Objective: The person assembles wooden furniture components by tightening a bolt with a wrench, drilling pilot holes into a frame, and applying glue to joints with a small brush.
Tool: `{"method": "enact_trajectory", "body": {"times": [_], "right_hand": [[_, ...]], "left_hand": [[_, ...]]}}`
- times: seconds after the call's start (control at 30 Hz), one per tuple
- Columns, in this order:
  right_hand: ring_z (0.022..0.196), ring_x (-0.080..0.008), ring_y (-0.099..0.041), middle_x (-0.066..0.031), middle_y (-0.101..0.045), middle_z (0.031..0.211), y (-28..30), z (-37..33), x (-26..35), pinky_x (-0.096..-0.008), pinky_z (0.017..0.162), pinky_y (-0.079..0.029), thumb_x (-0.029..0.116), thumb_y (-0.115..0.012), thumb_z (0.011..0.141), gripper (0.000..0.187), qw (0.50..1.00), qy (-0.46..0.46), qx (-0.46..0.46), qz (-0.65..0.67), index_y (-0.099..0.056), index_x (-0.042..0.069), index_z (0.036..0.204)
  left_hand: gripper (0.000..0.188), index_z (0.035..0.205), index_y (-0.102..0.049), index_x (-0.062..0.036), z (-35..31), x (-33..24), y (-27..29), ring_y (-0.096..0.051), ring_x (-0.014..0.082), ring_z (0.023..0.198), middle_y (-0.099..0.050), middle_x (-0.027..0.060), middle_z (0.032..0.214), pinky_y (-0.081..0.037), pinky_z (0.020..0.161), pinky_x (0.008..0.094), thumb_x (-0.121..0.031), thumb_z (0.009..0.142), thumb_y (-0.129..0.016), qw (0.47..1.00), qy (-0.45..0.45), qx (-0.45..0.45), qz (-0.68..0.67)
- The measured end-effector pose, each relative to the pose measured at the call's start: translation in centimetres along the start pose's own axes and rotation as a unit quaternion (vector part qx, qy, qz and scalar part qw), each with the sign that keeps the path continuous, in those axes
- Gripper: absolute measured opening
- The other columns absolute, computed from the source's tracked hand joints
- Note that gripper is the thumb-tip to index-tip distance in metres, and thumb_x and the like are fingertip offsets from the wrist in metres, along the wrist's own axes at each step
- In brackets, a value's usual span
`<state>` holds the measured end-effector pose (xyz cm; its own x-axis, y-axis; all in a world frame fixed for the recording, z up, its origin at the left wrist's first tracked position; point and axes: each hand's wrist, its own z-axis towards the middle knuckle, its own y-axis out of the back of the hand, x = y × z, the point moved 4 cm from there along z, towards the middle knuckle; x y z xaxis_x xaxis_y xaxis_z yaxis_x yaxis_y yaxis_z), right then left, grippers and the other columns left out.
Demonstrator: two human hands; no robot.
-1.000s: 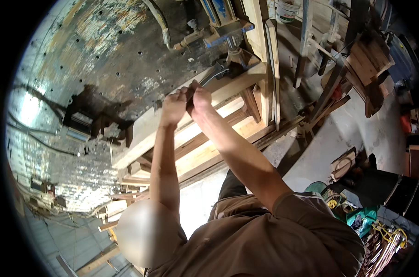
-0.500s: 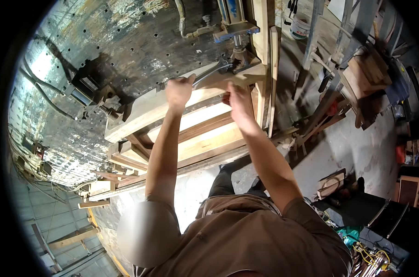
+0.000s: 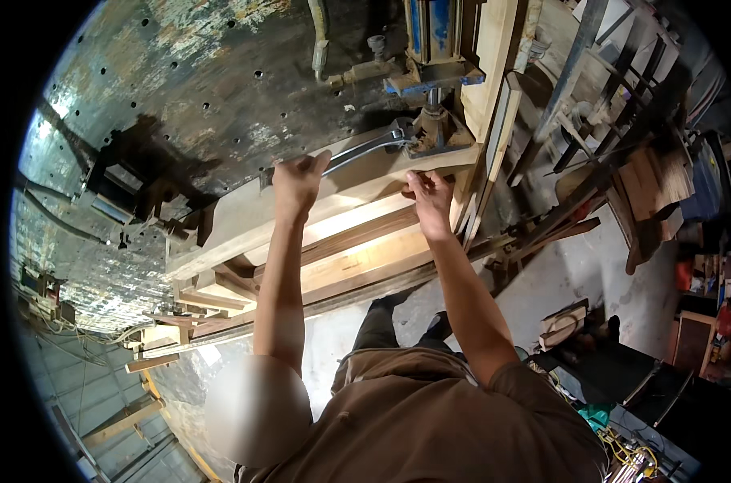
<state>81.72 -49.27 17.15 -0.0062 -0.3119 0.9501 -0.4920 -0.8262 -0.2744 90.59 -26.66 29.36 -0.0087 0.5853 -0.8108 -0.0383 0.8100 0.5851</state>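
Observation:
My left hand (image 3: 295, 191) is closed around a long, slim metal tool (image 3: 362, 151) that lies slantwise along a thick, pale wooden beam (image 3: 349, 190). The tool's far end reaches the foot of a rusty press fitting (image 3: 436, 129); its exact kind is unclear. To the right, my right hand (image 3: 435, 205) is at the beam's near edge, its fingers bent and drawn together. Whatever lies between those fingertips is too small to make out. Below the beam, a wooden frame (image 3: 357, 256) with several parallel slats sits between my forearms.
A blue cylinder (image 3: 435, 32) stands above the beam's right end, and a black clamp block (image 3: 117, 187) with hoses lies left on the perforated metal table (image 3: 212, 72). Upright boards (image 3: 494, 137) border the right side. Metal racks and stacked wood (image 3: 654, 181) stand beyond.
The view has shifted, and the worktable looks larger. My left hand stays on the metal tool. My right hand has turned, its fingers now bent at the beam's edge.

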Motion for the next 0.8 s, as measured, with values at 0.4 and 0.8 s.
{"method": "enact_trajectory", "body": {"times": [0.4, 0.8], "right_hand": [[0.061, -0.0126, -0.063, -0.0086, -0.065, 0.071, -0.3, 0.4, -0.5, -0.0248, 0.061, -0.053, 0.011, -0.068, 0.086, 0.016, 0.997, -0.013, -0.059, -0.037, -0.06, -0.003, 0.084], [0.062, -0.0135, -0.063, -0.0074, -0.064, 0.069, -0.5, 0.7, 0.8, -0.0249, 0.059, -0.049, 0.01, -0.067, 0.083, 0.014, 0.989, -0.11, -0.075, -0.058, -0.059, -0.001, 0.079]], "left_hand": [[0.033, 0.069, -0.067, 0.0042, -0.7, -1.5, 0.3, -0.05, 0.0231, 0.045, -0.054, 0.0195, 0.054, -0.042, 0.049, 0.0328, -0.025, 0.081, -0.071, 0.998, -0.043, -0.028, 0.024], [0.021, 0.094, -0.068, 0.0055, -0.6, 0.5, -1.0, -0.06, 0.0073, 0.066, -0.067, 0.0042, 0.073, -0.046, 0.059, 0.0214, -0.01, 0.081, -0.076, 0.981, -0.054, 0.166, -0.08]]}}
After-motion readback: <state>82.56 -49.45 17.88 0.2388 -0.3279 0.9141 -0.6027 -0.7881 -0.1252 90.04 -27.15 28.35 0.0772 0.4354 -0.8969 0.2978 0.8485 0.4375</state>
